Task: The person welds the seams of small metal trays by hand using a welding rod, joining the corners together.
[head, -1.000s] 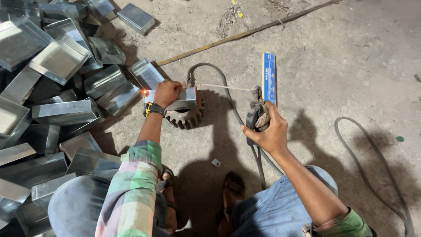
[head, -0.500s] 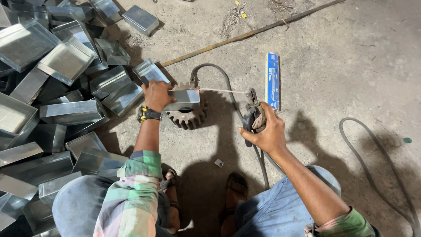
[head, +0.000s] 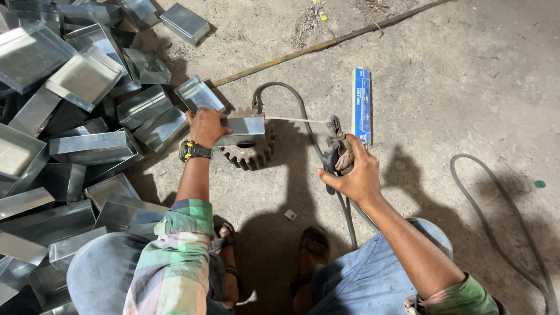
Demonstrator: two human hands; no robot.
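The left hand (head: 207, 125) is clenched on one end of a small sheet-metal box (head: 242, 130), pressing it flat on top of a rusty toothed gear (head: 251, 153) that lies on the concrete floor (head: 466, 87). A black and yellow wristwatch (head: 194, 150) sits on that wrist.

To the right of the gear, the right hand (head: 353, 175) has its fingers wrapped tight around a welding electrode holder (head: 335, 146). From the holder a thin welding rod (head: 294, 119) runs level towards the gear, and its tip meets the right-hand end of the box (no spark shows). A dark cable (head: 291, 99) loops from behind the gear round to the holder, and runs on down between the person's sandalled feet.

Just right of the holder, further from the gear, lies a slim blue packet of electrodes (head: 361, 105). A long rusty steel bar (head: 326, 44) lies slantwise on the floor beyond the gear. To the gear's left a large heap of similar shiny metal trays (head: 70, 116) covers the floor. Far to the gear's right another hose (head: 496, 221) curves across the concrete. A small metal scrap (head: 290, 214) lies on the floor on the near side of the gear.
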